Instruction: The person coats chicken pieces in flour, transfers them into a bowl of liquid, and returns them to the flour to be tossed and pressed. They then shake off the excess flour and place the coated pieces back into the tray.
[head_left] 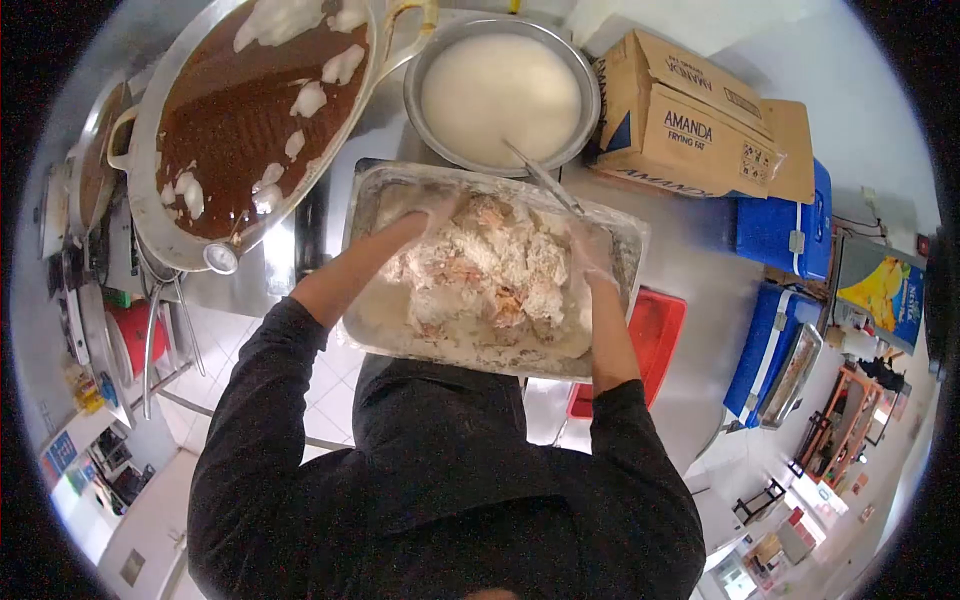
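both hands are inside the wide rectangular metal tray point(365, 215) that sits on the steel tabletop point(690, 260), and they work in the heap of floured pale meat pieces point(490, 270) in its middle. the left hand point(432, 208), in a thin clear glove, lies at the far left of the heap with the fingers spread and pressed into the coating; the right hand point(592, 255), also gloved, is at the right side of the heap, half curled against it. i cannot tell if either grip is really closed around a piece, because the flour covers the fingers. the tray seems to stand a little over the near edge of the tabletop, so a strong push toward the body could tip it or send flour to the floor. the big round steel pan of dark brown oil point(240, 120) with white lumps melting in it is just beside the tray on the left, and if the oil is hot, loose flour or a wet piece that falls in could make it splash on the sleeve. the round metal bowl of white batter point(500, 90) has a ladle handle leaning toward the tray, which an elbow could knock. on the brown cardboard box point(690, 120) i read "amanda" and "frying fat".
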